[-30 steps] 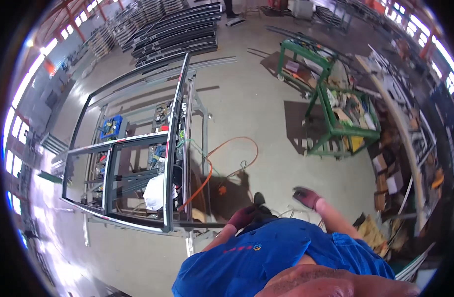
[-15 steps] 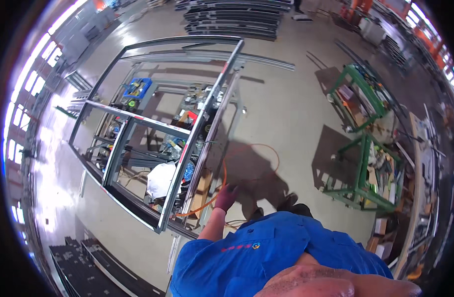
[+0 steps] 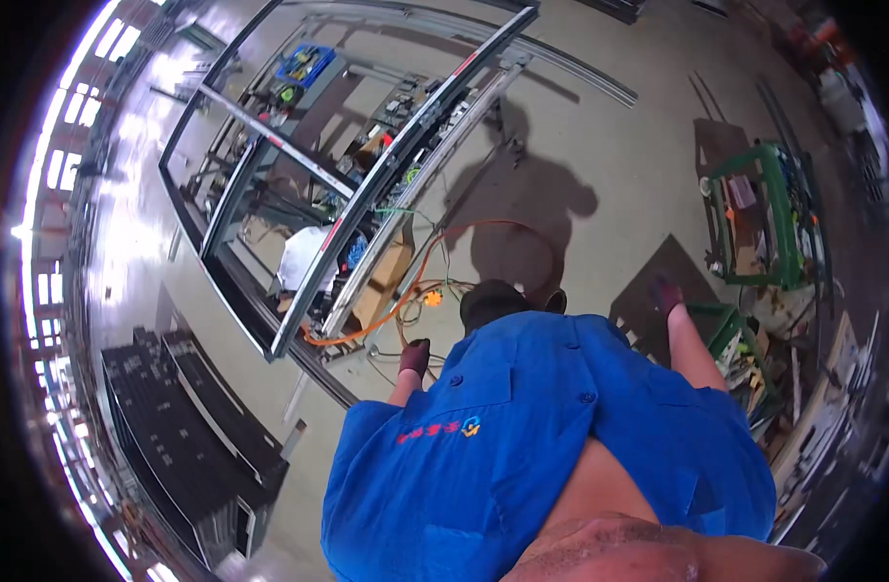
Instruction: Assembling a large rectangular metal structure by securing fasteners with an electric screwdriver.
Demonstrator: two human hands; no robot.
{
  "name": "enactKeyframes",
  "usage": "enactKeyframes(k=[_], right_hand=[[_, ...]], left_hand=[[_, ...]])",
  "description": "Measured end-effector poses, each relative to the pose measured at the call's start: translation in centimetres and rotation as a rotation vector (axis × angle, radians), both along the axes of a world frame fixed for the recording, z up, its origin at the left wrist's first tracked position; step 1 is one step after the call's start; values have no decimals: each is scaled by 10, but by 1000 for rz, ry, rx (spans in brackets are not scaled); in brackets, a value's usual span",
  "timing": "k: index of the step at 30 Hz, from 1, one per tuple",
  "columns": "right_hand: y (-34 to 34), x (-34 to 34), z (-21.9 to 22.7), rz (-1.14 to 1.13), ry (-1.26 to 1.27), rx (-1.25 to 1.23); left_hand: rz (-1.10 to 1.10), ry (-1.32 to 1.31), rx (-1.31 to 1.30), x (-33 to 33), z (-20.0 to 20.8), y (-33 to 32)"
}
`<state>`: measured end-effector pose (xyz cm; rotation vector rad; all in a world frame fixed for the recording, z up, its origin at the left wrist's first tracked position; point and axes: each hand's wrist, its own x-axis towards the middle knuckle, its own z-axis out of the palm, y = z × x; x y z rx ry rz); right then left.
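My left hand (image 3: 415, 357), in a dark glove, is low beside my hip. Its fingers are closed on an orange hose (image 3: 403, 328), which also loops over the floor in front of me. To the right, my right hand (image 3: 668, 295), also gloved, hangs out from my body over the floor. Its fingers look loosely spread and I see nothing in them, though it is somewhat blurred. A large metal frame (image 3: 367, 194) lies across a workbench on the left. On that bench are a white bag (image 3: 302, 257), a brown cardboard box (image 3: 384, 281) and a blue bin (image 3: 307, 64).
A round orange item (image 3: 433, 299) lies among thin cables by my feet. Green carts (image 3: 780, 218) with parts stand on the right. Stacked dark profiles (image 3: 177, 441) lie at the lower left. Long metal bars (image 3: 585, 73) stick out past the bench's far end.
My view has turned and shifted, and the frame now sits higher and further left. My left hand has drawn back toward my hip. The right hand has come into view.
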<state>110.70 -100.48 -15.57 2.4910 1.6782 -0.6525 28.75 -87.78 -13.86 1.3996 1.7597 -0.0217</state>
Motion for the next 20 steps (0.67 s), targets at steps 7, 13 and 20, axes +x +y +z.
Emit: enactKeyframes(k=[7, 13, 20], right_hand=[[277, -10, 76, -601, 914, -29], [436, -123, 113, -449, 957, -153], [579, -175, 116, -629, 958, -211]], left_hand=[[606, 52, 152, 66, 62, 33], [1597, -573, 512, 18, 62, 126], [1646, -846, 759, -158, 35, 238]])
